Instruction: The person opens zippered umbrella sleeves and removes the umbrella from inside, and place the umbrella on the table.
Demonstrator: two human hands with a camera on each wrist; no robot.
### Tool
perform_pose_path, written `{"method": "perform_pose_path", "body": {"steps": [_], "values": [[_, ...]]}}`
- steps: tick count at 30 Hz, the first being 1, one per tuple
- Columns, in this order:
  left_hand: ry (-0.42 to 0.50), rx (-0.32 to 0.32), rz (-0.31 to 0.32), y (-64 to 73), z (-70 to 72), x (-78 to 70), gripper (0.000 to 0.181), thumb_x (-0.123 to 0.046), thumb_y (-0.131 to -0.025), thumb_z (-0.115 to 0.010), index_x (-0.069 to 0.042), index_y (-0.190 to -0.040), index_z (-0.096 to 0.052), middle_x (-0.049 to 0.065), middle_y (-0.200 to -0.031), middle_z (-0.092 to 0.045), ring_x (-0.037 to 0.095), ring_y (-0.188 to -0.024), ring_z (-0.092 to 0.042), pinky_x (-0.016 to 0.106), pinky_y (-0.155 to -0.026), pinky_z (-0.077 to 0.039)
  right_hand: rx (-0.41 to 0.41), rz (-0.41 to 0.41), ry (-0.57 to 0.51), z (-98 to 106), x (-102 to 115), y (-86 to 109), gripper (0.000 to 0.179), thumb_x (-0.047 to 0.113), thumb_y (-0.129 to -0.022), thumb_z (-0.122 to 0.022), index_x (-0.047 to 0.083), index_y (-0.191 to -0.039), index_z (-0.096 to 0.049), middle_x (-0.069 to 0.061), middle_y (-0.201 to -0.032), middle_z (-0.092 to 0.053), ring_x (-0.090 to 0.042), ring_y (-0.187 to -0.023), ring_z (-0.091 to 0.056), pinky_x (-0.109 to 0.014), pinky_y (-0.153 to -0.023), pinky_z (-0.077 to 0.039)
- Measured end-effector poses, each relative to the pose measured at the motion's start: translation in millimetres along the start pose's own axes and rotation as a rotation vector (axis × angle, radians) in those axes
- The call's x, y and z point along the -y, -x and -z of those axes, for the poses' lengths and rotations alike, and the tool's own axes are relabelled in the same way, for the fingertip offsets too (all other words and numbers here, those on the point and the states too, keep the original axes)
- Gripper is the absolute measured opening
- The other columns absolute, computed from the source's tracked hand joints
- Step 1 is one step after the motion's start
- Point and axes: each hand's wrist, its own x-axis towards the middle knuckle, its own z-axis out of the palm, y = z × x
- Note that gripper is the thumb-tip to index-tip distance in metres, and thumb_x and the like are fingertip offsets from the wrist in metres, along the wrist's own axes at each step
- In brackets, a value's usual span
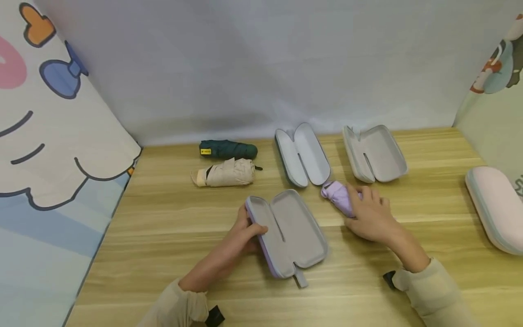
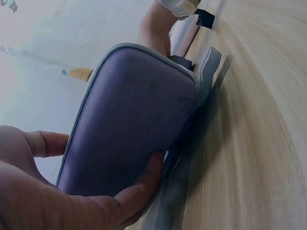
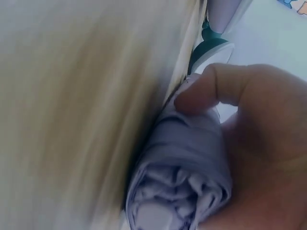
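My left hand (image 1: pixel 244 232) holds the left edge of an unfolded lilac case (image 1: pixel 300 231) with a grey lining, thumb over the rim. In the left wrist view its smooth purple shell (image 2: pixel 129 120) is tilted up from the table, fingers beneath it. To the right, my right hand (image 1: pixel 372 215) grips a folded lilac umbrella (image 1: pixel 338 196) that lies low over the tabletop. The right wrist view shows the umbrella's rolled fabric (image 3: pixel 187 148) between thumb and palm; whether it touches the wood cannot be told.
At the back left lie a dark green folded umbrella (image 1: pixel 229 149) and a beige one (image 1: pixel 230 173). Behind the hands stand two more unfolded cases, a dark-shelled one (image 1: pixel 312 154) and a pale one (image 1: pixel 384 154). A closed pink case (image 1: pixel 496 206) sits at the right edge.
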Motion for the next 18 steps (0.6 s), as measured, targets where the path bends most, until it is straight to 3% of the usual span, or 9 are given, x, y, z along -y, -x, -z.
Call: {"method": "perform_pose_path", "body": {"steps": [5,11,18], "values": [[0.053,-0.036,-0.002,-0.1,5.8,0.3,0.093,-0.013,-0.093,-0.057,-0.014,-0.163,0.004,0.028,-0.159,-0.027,0.038,-0.135,-0.049,0.044,-0.096,-0.054,0.015,0.017,-0.071,4.4,-7.2,6.7,0.092,0.018,-0.087,-0.072,-0.005,-0.161,-0.023,-0.041,-0.149,-0.03,-0.06,-0.137,-0.028,-0.074,-0.096,-0.027],[0.104,-0.077,-0.018,-0.7,14.0,0.9,0.1,-0.011,-0.094,-0.061,-0.023,-0.163,0.011,0.029,-0.157,-0.029,0.038,-0.132,-0.052,0.046,-0.093,-0.056,-0.011,0.038,-0.098,12.7,-20.3,19.6,0.085,0.026,-0.093,-0.074,-0.004,-0.16,-0.029,-0.037,-0.149,-0.034,-0.059,-0.133,-0.035,-0.073,-0.091,-0.032],[0.148,-0.095,-0.023,5.9,25.9,3.1,0.097,-0.004,-0.095,-0.063,-0.019,-0.16,0.008,0.027,-0.157,-0.026,0.036,-0.128,-0.054,0.045,-0.093,-0.057,-0.056,0.01,-0.121,27.4,-47.8,38.7,0.084,0.028,-0.099,-0.071,-0.006,-0.161,-0.025,-0.045,-0.151,-0.028,-0.065,-0.134,-0.028,-0.077,-0.091,-0.029]]}}
